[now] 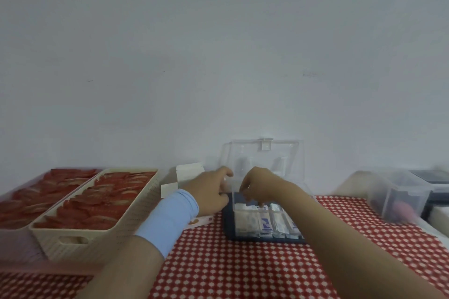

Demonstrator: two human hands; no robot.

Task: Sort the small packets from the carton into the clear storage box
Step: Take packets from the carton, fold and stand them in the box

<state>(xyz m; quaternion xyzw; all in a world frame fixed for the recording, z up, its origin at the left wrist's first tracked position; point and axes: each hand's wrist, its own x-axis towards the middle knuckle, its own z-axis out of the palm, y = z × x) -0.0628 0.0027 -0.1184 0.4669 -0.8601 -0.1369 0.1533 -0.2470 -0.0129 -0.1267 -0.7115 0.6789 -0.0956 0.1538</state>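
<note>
The right hand (258,184) curls its fingers down inside the clear storage box (291,165), over the packets (266,224); pinch unconfirmed. The left hand (210,193) grips its left wall. Hazard: loose release misfiles a packet.

The light is dim and flat, giving the plain white wall (218,43) a grey-blue cast. What shadows fall on the red-and-white checked cloth (243,264) are faint and soft-edged. The raised lid of the clear plastic storage box (291,155) catches a pale sheen. Everything looks soft; my fingers (244,188) are smeared, and the clear plastic bin (398,196) at the right edge is blurred most. The wide lens bends straight lines near both side edges.
</note>
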